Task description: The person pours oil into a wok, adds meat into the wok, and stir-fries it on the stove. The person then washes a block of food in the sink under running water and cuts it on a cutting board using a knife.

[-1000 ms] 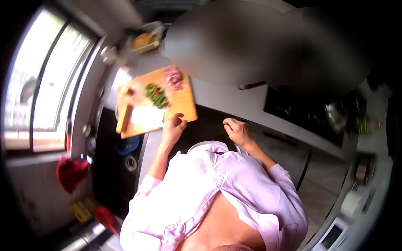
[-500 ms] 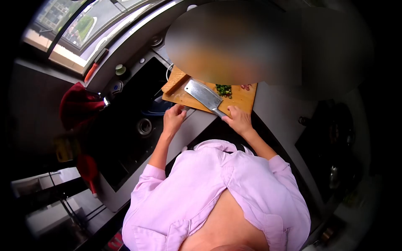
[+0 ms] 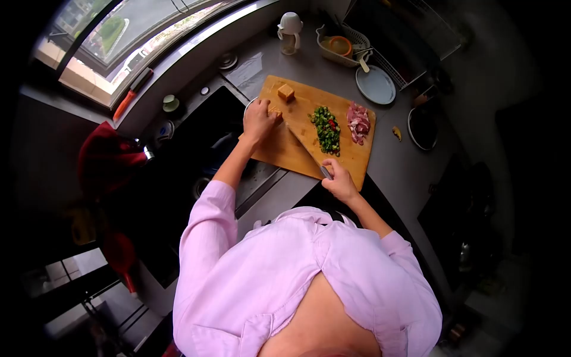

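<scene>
My left hand (image 3: 260,123) is at the left side of the wooden cutting board (image 3: 270,156), its bent fingers on a tan, tofu-like block (image 3: 276,113) that is mostly hidden beneath them. My right hand (image 3: 341,180) grips the handle of a cleaver (image 3: 304,145) at the board's near edge. The blade stands nearly edge-on and reaches up-left to beside the left fingertips. Farther back lies a separate brownish cube (image 3: 286,92). Chopped green peppers with red bits (image 3: 326,131) form a pile right of the blade, and sliced raw meat (image 3: 358,124) lies at the board's right.
A dark sink (image 3: 205,128) is left of the board. Behind are a white-capped bottle (image 3: 289,34), a basket (image 3: 345,46) and a pale plate (image 3: 376,84). An orange-handled knife (image 3: 132,95) lies by the window. A stove (image 3: 458,208) is at the right.
My left hand has moved up from the board's near edge onto the tan block. The cleaver has turned from lying broadside to nearly edge-on. The blur over the back has gone.
</scene>
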The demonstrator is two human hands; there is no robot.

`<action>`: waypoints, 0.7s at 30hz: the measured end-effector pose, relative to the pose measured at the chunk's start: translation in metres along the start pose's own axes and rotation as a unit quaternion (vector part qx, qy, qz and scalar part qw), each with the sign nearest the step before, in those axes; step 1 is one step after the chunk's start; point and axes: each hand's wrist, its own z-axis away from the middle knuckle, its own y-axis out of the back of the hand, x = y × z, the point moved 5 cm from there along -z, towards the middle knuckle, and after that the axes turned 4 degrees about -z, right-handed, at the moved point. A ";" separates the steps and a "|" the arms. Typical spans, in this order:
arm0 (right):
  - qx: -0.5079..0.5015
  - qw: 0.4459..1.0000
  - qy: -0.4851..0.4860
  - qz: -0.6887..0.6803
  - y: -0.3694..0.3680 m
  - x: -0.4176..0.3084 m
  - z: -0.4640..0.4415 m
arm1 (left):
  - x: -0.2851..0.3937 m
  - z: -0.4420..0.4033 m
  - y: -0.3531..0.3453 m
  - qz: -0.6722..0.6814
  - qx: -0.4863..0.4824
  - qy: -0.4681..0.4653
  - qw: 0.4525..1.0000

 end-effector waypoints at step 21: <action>0.005 0.939 -0.054 -0.338 0.020 0.002 -0.113 | -0.008 -0.077 -0.061 0.163 -0.227 0.004 0.960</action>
